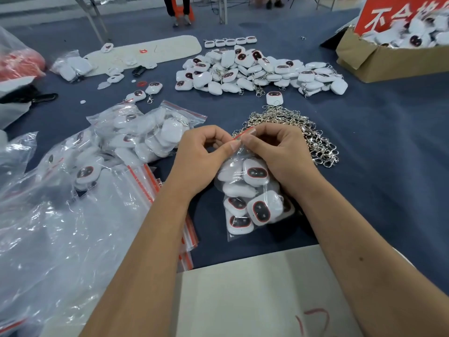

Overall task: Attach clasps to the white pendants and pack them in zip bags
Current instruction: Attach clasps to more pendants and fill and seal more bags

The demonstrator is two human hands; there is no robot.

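Right now a zip bag (252, 198) full of white pendants (263, 210) lies on the blue tabletop (376, 147) below both hands, its red-striped mouth lifted up between them. The left hand (201, 156) pinches that red seal with thumb and curled fingers from the left, and the right hand (277, 152) pinches it from the right, fingertips of the two hands almost touching over the strip. Just beyond the right hand, and partly hidden by it, sits a heap of silver clasps (306, 132). One loose pendant (274, 97) lies just past the clasps, and farther out a big pile of pendants (257, 71), some with clasps on, spreads across the cloth. Farther still from the right hand, at the far right, a cardboard box (379, 62) holds more pendants under a red sign (393, 13). To the left of the left hand lie filled bags (145, 135), touching one another, and nearer the person a stack of flat empty bags (143, 181) with red strips runs under the left forearm. Large clear plastic sheeting (53, 227) covers the near left. Below both forearms, close to the person, rests a pale board (262, 295) with a red mark. Well beyond the left hand lies a long white pad (155, 53) with small scraps on it.
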